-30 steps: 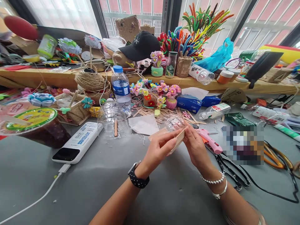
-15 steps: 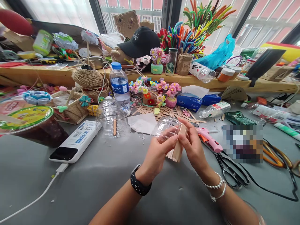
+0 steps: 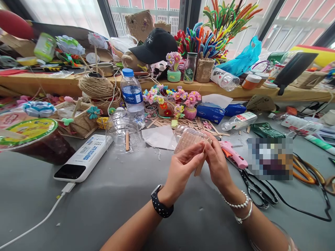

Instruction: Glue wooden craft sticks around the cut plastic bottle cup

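Observation:
Both my hands hold a clear plastic bottle piece with wooden craft sticks along its side. My left hand closes on it from the left, thumb and fingers by the near sticks. On the other side my right hand grips the edge, its fingertips meeting those of the left. One craft stick points down below the hands. Part of the piece is hidden behind my fingers. Just right of my right hand lies a pink glue gun.
Black-handled scissors and a black cable lie at right. Loose craft sticks are spread behind a white paper sheet. At left stand a cut plastic bottle, a white power bank and a lidded cup. A crowded wooden shelf runs behind.
The bottle piece has been turned and tilted, so its stick-covered side shows through the clear plastic at the far left. My left hand has shifted slightly right, closer to the right hand.

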Demonstrator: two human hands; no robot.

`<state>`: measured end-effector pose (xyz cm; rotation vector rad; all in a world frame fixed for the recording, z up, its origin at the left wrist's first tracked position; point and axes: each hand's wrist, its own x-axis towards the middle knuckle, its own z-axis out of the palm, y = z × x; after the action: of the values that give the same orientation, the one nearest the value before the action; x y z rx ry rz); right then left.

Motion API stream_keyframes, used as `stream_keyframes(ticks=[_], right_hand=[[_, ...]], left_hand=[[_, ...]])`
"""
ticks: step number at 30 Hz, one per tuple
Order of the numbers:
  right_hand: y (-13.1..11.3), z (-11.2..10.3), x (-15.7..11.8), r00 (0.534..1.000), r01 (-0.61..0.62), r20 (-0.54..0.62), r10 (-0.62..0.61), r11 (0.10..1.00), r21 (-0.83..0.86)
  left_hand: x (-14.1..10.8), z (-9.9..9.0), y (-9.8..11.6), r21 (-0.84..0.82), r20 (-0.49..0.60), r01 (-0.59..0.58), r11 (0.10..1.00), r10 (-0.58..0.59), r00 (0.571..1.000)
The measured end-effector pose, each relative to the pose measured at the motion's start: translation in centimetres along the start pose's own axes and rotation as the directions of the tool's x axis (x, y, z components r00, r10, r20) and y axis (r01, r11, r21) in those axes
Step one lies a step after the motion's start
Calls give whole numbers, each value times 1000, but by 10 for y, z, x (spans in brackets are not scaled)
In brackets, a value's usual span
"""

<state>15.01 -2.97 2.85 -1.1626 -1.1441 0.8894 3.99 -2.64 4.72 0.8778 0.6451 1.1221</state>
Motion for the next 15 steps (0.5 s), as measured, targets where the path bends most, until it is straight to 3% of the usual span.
stream_keyframes(ticks=[15], right_hand=[[-4,0,0,1000,-1,-20,1,999,32]], left_hand=[[-2,3,-5,88,-54,-75,993,80,995]])
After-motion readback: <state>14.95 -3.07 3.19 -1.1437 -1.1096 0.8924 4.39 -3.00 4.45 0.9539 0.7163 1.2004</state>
